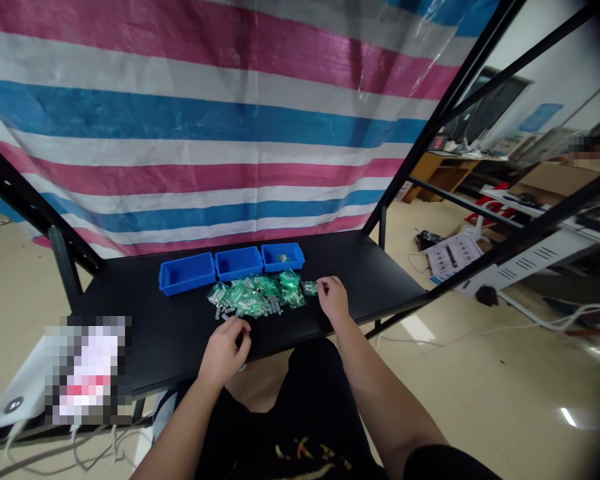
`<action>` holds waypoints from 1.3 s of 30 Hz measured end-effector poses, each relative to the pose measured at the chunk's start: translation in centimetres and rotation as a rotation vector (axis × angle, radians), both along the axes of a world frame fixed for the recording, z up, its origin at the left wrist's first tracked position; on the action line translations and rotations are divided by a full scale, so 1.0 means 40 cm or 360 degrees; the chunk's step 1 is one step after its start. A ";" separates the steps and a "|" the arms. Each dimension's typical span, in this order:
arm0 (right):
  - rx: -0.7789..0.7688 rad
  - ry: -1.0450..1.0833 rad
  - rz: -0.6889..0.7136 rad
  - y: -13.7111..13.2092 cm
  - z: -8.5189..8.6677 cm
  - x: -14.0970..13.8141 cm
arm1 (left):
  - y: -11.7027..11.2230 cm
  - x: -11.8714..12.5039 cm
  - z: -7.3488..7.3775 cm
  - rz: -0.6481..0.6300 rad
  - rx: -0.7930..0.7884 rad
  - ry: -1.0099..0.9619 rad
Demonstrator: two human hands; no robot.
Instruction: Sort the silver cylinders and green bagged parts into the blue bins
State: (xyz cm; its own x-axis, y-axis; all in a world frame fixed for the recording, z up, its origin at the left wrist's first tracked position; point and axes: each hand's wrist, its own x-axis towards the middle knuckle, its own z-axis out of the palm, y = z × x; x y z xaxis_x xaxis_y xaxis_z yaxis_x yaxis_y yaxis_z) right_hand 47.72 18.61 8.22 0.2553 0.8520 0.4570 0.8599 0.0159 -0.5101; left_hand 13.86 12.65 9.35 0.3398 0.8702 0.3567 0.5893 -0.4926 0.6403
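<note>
A heap of small clear plastic bags (253,293) with greenish-white contents lies on the black table, loose grey pieces (274,307) along its near side. Right of the heap, my right hand (333,299) pinches the edge of one small plastic bag (310,288), which lies flat on the table. My left hand (226,352) is loosely curled at the table's front edge, just below the heap; its fingers are closed and nothing shows in them. Behind the heap stand three blue bins in a row: the left bin (187,281), the middle bin (239,270) and the right bin (283,263), with small pieces inside.
A striped plastic sheet (220,120) hangs behind the black table (155,340), between dark frame posts. At the table's left front corner are a white device (20,387) with cables and a blurred-out object (93,373). Boxes and desks stand to the right.
</note>
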 end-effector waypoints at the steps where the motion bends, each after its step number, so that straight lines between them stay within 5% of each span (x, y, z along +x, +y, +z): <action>1: -0.0014 0.0017 0.0013 0.000 -0.002 -0.005 | 0.000 0.000 0.001 0.0003 0.0004 0.0003; 9: -0.0502 -0.0166 0.0158 0.014 0.022 0.013 | -0.004 0.003 0.014 0.0010 0.0006 0.0024; 13: -0.0363 0.0146 0.0073 0.012 0.062 0.006 | -0.004 0.003 0.012 0.0026 -0.0010 0.0043; 18: -0.0219 0.0755 0.0785 -0.016 0.086 -0.124 | -0.001 0.002 0.009 0.0005 -0.0026 0.0074; 23: 0.0044 0.0535 0.1101 -0.025 0.065 -0.214 | -0.002 0.002 0.014 0.0010 -0.0019 0.0066; 28: 0.0293 0.0355 0.0759 0.050 0.096 -0.209 | -0.001 0.003 0.015 0.0005 -0.0008 0.0087; 34: -0.0132 -0.0042 0.0216 0.097 0.111 -0.184 | -0.002 0.004 0.013 0.0023 -0.0011 0.0055; 39: -0.0163 -0.0118 0.0249 0.066 0.080 -0.159 | -0.002 0.006 0.018 0.0031 -0.0038 0.0068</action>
